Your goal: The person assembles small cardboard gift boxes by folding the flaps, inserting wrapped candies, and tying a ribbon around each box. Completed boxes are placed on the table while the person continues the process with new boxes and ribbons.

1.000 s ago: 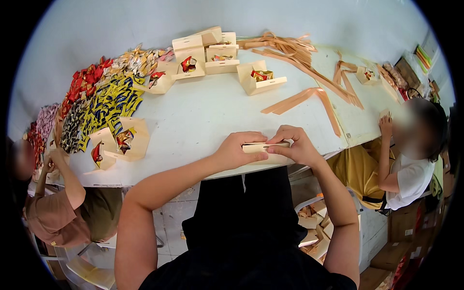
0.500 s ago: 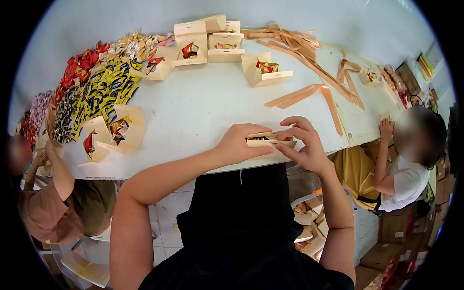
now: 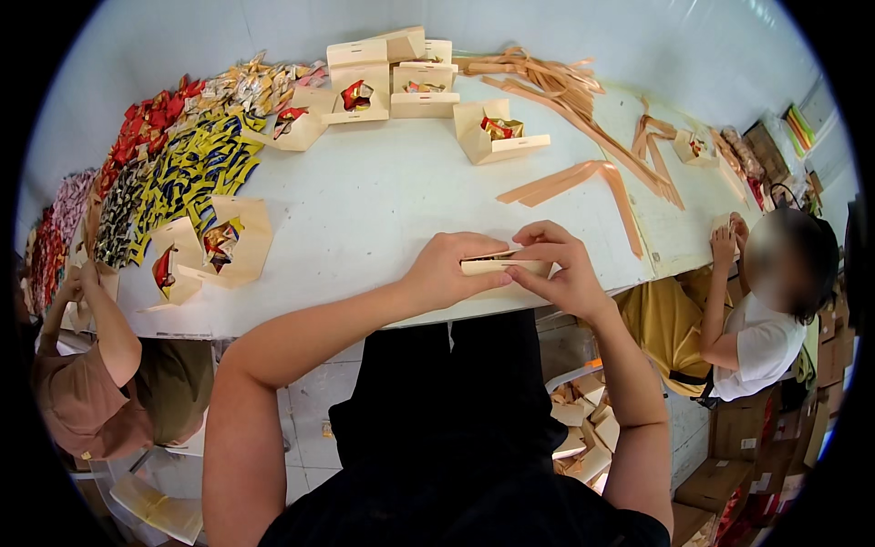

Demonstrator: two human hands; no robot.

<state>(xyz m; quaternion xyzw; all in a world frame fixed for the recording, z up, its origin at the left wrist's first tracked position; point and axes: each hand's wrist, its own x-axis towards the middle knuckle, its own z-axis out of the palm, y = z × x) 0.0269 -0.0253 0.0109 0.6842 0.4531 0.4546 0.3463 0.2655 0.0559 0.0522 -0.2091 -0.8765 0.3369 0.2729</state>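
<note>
From my remote seat, going left to right, a co-worker in a brown shirt (image 3: 87, 392) sits far to the left of the left hand, beside heaps of red-wrapped sweets (image 3: 150, 123) and yellow-and-blue wrapped sweets (image 3: 196, 173). Nearer, but well apart from that hand, two open thin-wood boxes (image 3: 257, 239) hold wrapped sweets; beyond it, toward the wall, more open boxes (image 3: 357, 55) stand grouped. My left hand (image 3: 445, 266) is clamped on the left end of a pale wooden box (image 3: 485, 267), thumb along the front wall, fingers behind. The box sits between the hands, over the near edge of the counter (image 3: 365, 201), a narrow dark gap along its top. My right hand (image 3: 558, 263) grips the other end, thumb in front, fingers curled over the back. I judge that squeezing both ends too hard could split the thin wall, and uneven pressure could skew the sides. If either grip slipped this near the edge, the box could drop toward my lap. Past the right hand, folded copper ribbons (image 3: 556, 185) lie within easy snagging reach of a careless swing outward. Below that hand is a bin of wooden boxes (image 3: 583, 428), and farther right sits a co-worker in a white shirt (image 3: 770, 356).
</note>
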